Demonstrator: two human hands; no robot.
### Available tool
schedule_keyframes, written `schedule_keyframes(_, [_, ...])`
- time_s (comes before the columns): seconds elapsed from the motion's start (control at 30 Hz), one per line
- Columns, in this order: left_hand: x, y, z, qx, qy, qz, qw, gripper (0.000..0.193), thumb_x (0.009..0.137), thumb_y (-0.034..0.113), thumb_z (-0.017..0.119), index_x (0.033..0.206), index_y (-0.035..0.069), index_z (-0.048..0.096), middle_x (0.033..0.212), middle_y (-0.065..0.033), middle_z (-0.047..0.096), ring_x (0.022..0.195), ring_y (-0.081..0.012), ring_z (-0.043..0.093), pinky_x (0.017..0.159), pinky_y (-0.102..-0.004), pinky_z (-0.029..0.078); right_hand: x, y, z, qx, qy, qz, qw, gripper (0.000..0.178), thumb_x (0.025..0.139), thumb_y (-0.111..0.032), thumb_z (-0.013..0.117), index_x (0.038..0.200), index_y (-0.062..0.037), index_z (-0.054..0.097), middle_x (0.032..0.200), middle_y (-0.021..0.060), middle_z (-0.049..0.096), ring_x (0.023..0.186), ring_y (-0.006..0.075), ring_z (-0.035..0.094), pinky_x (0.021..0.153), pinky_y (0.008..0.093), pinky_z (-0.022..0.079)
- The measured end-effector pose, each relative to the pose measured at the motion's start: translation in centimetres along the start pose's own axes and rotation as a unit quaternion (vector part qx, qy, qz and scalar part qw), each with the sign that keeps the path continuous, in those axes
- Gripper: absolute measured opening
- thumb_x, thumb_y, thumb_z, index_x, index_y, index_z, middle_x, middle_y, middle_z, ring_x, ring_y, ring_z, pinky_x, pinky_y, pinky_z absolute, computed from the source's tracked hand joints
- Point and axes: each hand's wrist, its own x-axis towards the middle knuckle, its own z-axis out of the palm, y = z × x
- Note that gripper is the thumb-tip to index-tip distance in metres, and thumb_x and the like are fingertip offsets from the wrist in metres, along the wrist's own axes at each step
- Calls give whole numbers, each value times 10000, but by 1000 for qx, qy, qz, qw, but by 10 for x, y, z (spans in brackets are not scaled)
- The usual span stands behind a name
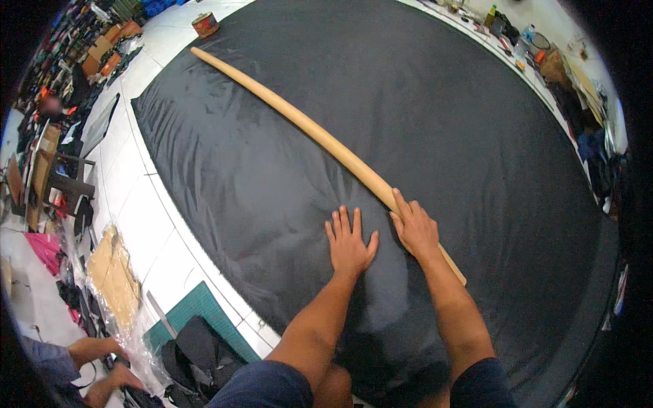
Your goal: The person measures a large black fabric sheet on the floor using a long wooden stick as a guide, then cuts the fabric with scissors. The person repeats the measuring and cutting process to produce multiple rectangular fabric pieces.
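A wide sheet of glossy black fabric (476,136) lies spread before me, with wrinkles toward its left side. Across it, slanting from far left to near right, rests a long tan tube (320,136) that looks like cardboard. My right hand (416,230) is closed over the tube near its close end, the index finger stretched along it. To the left of the tube, my left hand (352,246) presses flat on the fabric with fingers spread, holding nothing. My right forearm covers part of the tube's near end.
A rusty red tin (205,26) stands by the fabric's far left edge. At the lower left are a green cutting mat (218,319), a metal ruler (161,314), plastic-wrapped brown paper (114,265) and another person's arms (95,350). Clutter lines the right wall.
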Motion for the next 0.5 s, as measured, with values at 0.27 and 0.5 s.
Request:
schedule_keyframes(0.27, [4, 2, -2, -9, -68, -30, 997, 771, 874, 522, 572, 1483, 83, 396, 1555, -257, 284, 1452, -435, 232, 1175, -588, 138, 141, 95, 7, -59, -33, 70, 995, 600, 964, -391, 546, 1514, -376, 307, 1006, 136, 564, 905, 337, 634, 758, 508, 546])
schedule_keyframes(0.5, [2, 0, -5, -5, -133, -69, 989, 788, 846, 518, 606, 1474, 85, 409, 1554, -268, 276, 1449, -454, 228, 1167, -611, 133, 301, 206, -11, -8, -60, 167, 984, 585, 999, -451, 435, 1540, -333, 250, 1137, 259, 624, 1041, 449, 620, 897, 553, 492])
